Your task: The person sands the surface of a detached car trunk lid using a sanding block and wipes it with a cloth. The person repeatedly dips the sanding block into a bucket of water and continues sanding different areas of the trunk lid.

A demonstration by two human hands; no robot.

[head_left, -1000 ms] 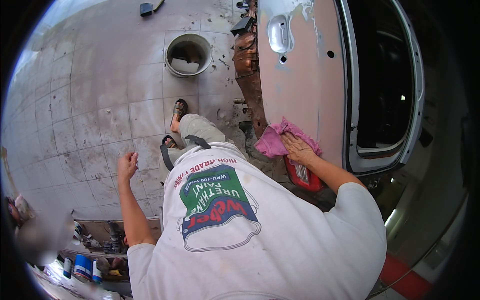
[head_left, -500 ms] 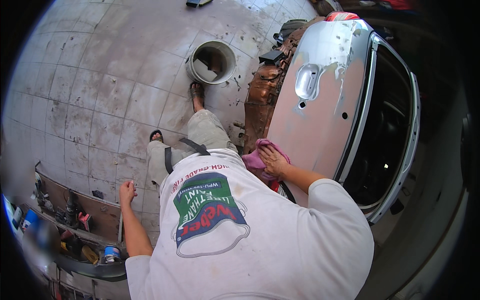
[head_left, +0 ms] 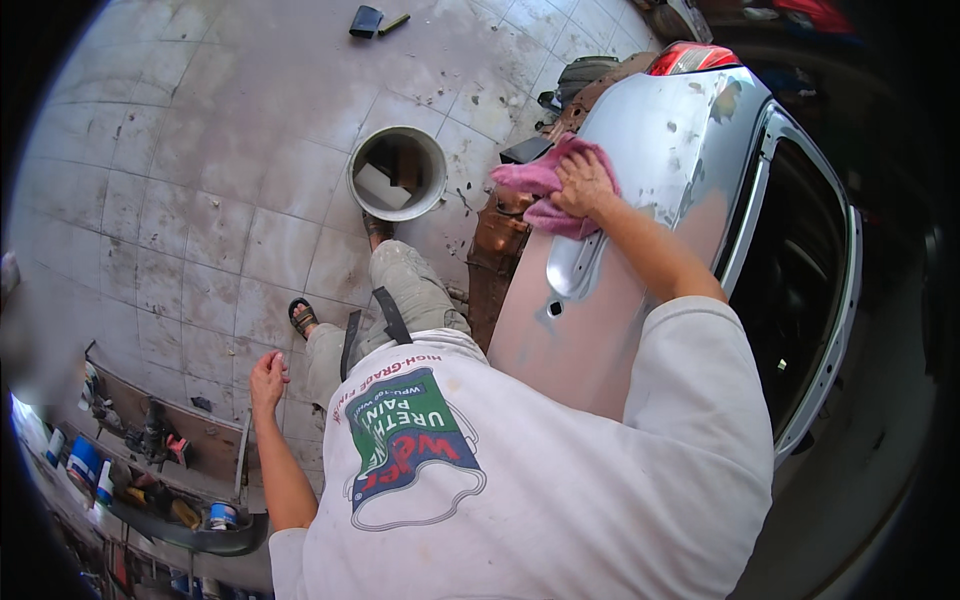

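Observation:
My right hand point(head_left: 583, 184) presses a crumpled pink cloth point(head_left: 545, 178) against a car's body panel point(head_left: 590, 330). The panel is part silver and part dull pinkish, with worn patches. Below the cloth is a recessed handle cup point(head_left: 574, 268), its upper end covered by the cloth and arm. A small square hole point(head_left: 556, 309) lies just under the cup. My left hand point(head_left: 268, 380) hangs over the tiled floor at my left, fingers loosely curled, with nothing visible in it.
A whitish bucket point(head_left: 440, 175) with light blocks inside stands by my foot. Rusty brown metal point(head_left: 495, 255) borders the panel, near a red tail light point(head_left: 690, 58). At left stands a shelf point(head_left: 215, 470) with tools and cans. A dark dustpan-like object point(head_left: 366, 21) lies on the floor ahead.
My right hand has slid the pink cloth from the near end of the panel forward to beyond the handle cup. My left hand remains low at my side, its fingers slightly looser.

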